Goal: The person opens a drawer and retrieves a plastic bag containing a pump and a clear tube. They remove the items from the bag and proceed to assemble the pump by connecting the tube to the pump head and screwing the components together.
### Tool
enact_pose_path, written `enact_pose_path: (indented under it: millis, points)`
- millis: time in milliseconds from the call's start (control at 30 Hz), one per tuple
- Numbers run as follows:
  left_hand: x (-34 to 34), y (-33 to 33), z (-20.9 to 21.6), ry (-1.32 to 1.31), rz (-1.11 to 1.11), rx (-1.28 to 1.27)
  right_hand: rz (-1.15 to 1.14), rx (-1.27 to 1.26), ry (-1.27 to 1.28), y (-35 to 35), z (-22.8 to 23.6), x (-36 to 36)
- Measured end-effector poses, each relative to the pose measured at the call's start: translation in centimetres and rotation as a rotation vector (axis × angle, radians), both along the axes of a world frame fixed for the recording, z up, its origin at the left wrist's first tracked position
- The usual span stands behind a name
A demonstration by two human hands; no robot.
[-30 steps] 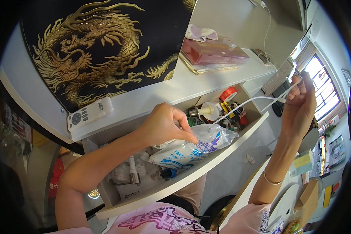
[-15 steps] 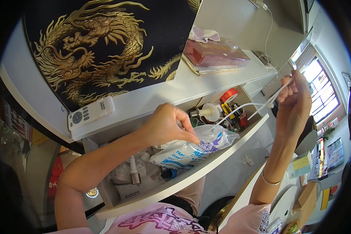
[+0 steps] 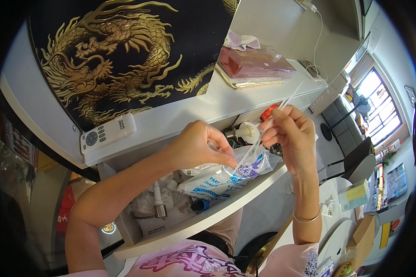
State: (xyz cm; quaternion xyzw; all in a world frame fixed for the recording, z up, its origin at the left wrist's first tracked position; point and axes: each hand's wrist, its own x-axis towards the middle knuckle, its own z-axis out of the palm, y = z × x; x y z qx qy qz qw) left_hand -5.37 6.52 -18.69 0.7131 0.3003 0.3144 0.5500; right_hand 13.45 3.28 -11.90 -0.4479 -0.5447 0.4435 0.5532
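My left hand [image 3: 207,148] pinches the upper edge of a clear plastic bag [image 3: 215,184] with blue and purple print, which lies over the open drawer [image 3: 238,203]. In the fingers of my right hand [image 3: 295,136] are thin white cable ties [image 3: 255,148]. They slant down from that hand to the bag's edge beside my left fingertips, and their upper ends stick out above my right hand. Whether their lower ends are inside the bag, I cannot tell.
In the drawer are a red tape roll [image 3: 269,112], a white flanged part [image 3: 249,132], a white-and-metal fitting [image 3: 159,203] and plastic bags. A white remote [image 3: 108,134] and a reddish box [image 3: 252,64] lie on the ledge behind. A round white table [image 3: 330,189] stands at the right.
My right hand has come down and left with the cable ties, from far out at the right to close by the bag. My left hand keeps its pinch on the bag.
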Motion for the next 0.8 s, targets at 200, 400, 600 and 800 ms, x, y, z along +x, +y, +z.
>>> enact_pose_path:
  millis: [200, 400, 600, 800]
  points:
    - [0.1, -0.2, 0.4, -0.046, -0.03, 0.042, -0.08, 0.042, 0.017, -0.4, 0.5, 0.6]
    - [0.1, -0.3, 0.6, -0.027, -0.05, 0.059, -0.034, 0.065, -0.048, -0.5, 0.4, 0.9]
    - [0.4, 0.1, -0.3, -0.06, -0.039, 0.022, 0.008, 0.004, 0.055, -0.5, -0.6, 0.4]
    - [0.3, -0.3, 0.3, -0.1, -0.025, 0.032, 0.046, -0.051, 0.253, -0.4, -1.1, 0.8]
